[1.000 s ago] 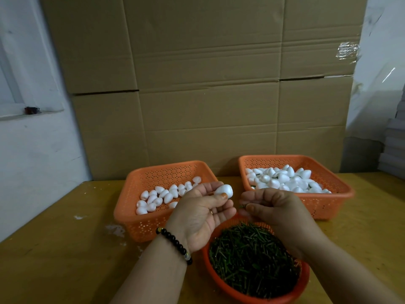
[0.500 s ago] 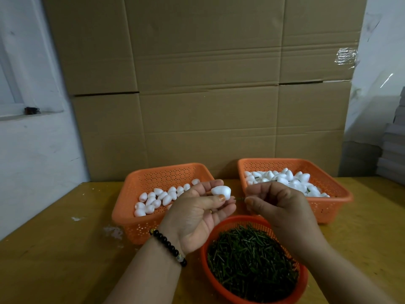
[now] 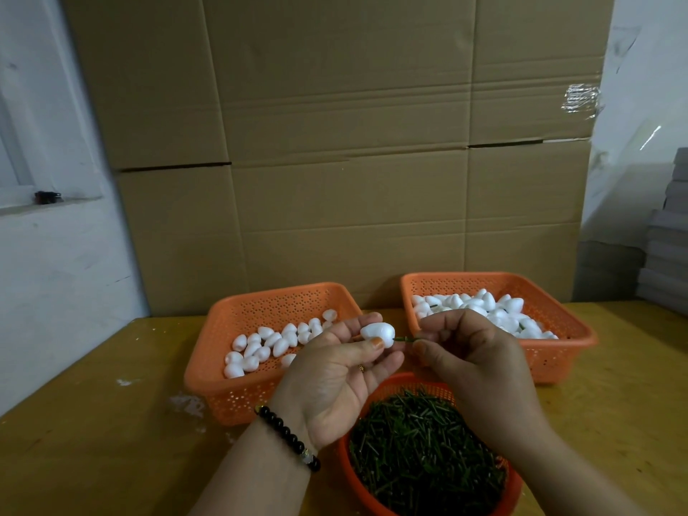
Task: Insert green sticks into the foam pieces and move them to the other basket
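While left fingers [image 3: 376, 344] pinch foam piece [image 3: 378, 332], right fingers [image 3: 424, 348] pinch half-hidden green stick [image 3: 404, 340].

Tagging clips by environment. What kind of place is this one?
Likely a small workshop or packing room for hand assembly, not a home. Flattened cardboard cartons line the wall behind a bare table, and bulk parts sit in orange baskets: white foam pieces and a round basket of green sticks.

White foam pieces [image 3: 271, 342] fill perforated orange baskets [image 3: 238, 389]; dark green sticks [image 3: 424, 452] heap nearby; the counter [image 3: 93, 422] is yellow-brown.
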A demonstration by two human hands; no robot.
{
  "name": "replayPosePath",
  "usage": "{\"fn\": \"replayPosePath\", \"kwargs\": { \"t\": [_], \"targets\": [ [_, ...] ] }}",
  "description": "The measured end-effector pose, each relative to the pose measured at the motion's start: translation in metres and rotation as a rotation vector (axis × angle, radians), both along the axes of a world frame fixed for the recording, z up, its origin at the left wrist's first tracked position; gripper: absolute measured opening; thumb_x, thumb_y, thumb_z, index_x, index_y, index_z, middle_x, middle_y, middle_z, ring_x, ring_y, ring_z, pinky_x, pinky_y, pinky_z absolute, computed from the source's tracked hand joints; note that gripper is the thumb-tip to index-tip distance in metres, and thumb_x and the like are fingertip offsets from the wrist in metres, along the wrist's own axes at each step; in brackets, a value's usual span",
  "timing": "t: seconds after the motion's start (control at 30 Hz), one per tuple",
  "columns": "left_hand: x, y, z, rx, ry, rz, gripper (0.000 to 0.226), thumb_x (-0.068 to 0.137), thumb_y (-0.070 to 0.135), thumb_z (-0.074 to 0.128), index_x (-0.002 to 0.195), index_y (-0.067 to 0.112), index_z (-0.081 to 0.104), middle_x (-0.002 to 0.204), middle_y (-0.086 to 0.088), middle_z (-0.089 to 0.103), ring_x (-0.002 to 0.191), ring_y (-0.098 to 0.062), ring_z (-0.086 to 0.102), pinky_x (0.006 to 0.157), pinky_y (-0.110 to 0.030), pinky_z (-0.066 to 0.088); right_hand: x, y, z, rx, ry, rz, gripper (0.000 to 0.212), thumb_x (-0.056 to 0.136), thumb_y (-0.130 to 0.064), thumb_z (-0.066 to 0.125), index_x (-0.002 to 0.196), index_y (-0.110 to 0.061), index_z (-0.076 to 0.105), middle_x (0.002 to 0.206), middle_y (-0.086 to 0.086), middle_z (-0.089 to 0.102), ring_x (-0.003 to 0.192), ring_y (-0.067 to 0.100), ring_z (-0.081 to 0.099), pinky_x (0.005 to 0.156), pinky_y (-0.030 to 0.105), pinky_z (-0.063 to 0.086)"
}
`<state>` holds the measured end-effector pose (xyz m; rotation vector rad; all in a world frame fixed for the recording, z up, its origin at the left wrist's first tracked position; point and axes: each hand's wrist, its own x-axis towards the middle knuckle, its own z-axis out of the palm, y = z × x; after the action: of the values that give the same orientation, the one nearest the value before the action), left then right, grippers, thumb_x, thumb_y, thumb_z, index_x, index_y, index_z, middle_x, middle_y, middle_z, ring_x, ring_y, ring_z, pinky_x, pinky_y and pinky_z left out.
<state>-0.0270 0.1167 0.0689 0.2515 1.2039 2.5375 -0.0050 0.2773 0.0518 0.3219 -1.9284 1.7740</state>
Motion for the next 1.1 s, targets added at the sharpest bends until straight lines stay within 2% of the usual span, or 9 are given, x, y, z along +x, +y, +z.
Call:
{"fn": "replayPosePath", "kwargs": {
  "t": [0.23, 0.37, 0.57, 0.7, 0.87, 1.1],
  "targets": [
    [0.0016, 0.0035, -0.0025, -0.009, -0.005, -0.015, 0.036, 0.074, -0.012, 0.056, 0.109, -0.004, 0.060, 0.082, -0.013, 0.072, 0.076, -0.023, 0.071, 0.064, -0.031, 0.059, -0.0019, -0.0003, -0.0040, 0.079, 0.040, -0.077, 0.032, 0.076, 0.000, 0.077, 0.083, -0.031, 0.068, 0.078, 0.001, 0.071, 0.073, 0.020, 0.069, 0.070, 0.044, 0.060],
    [0.0009, 0.0050, -0.0037, -0.021, -0.011, -0.006, 0.030, 0.080, -0.014, 0.053, 0.106, -0.003, 0.062, 0.085, -0.014, 0.072, 0.075, -0.021, 0.071, 0.064, -0.030, 0.059, -0.0030, -0.0016, -0.0063, 0.127, 0.073, -0.130, 0.035, 0.073, -0.001, 0.079, 0.083, -0.032, 0.068, 0.077, -0.003, 0.071, 0.069, 0.012, 0.067, 0.066, 0.032, 0.059],
    [0.0010, 0.0060, -0.0047, -0.033, -0.014, 0.008, 0.029, 0.084, -0.016, 0.050, 0.107, -0.003, 0.061, 0.084, -0.014, 0.071, 0.075, -0.022, 0.072, 0.063, -0.029, 0.058, -0.0038, -0.0011, -0.0081, 0.149, 0.095, -0.149, 0.034, 0.073, 0.000, 0.079, 0.080, -0.031, 0.067, 0.073, -0.005, 0.070, 0.065, 0.008, 0.065, 0.060, 0.019, 0.053],
    [0.0012, 0.0069, -0.0057, -0.033, -0.015, 0.008, 0.028, 0.085, -0.016, 0.049, 0.106, -0.003, 0.061, 0.083, -0.014, 0.072, 0.074, -0.021, 0.072, 0.063, -0.029, 0.058, -0.0031, -0.0010, -0.0087, 0.171, 0.107, -0.150, 0.029, 0.073, 0.002, 0.078, 0.071, -0.024, 0.067, 0.072, -0.004, 0.069, 0.064, 0.009, 0.064, 0.059, 0.021, 0.053],
    [0.0007, 0.0076, -0.0070, -0.045, -0.013, 0.016, 0.028, 0.084, -0.016, 0.050, 0.106, -0.003, 0.062, 0.089, -0.015, 0.070, 0.077, -0.021, 0.071, 0.065, -0.029, 0.058, -0.0026, -0.0021, -0.0082, 0.206, 0.126, -0.169, 0.025, 0.075, 0.002, 0.077, 0.072, -0.021, 0.067, 0.069, -0.004, 0.069, 0.064, 0.011, 0.065, 0.061, 0.031, 0.055],
    [0.0017, 0.0103, -0.0073, -0.066, -0.010, 0.031, 0.026, 0.085, -0.016, 0.050, 0.104, -0.003, 0.063, 0.088, -0.014, 0.068, 0.076, -0.020, 0.072, 0.065, -0.029, 0.059, -0.0022, -0.0017, -0.0101, 0.247, 0.136, -0.179, 0.024, 0.077, -0.001, 0.076, 0.072, -0.022, 0.066, 0.069, -0.005, 0.068, 0.062, 0.010, 0.063, 0.059, 0.031, 0.052]
  ]
}}
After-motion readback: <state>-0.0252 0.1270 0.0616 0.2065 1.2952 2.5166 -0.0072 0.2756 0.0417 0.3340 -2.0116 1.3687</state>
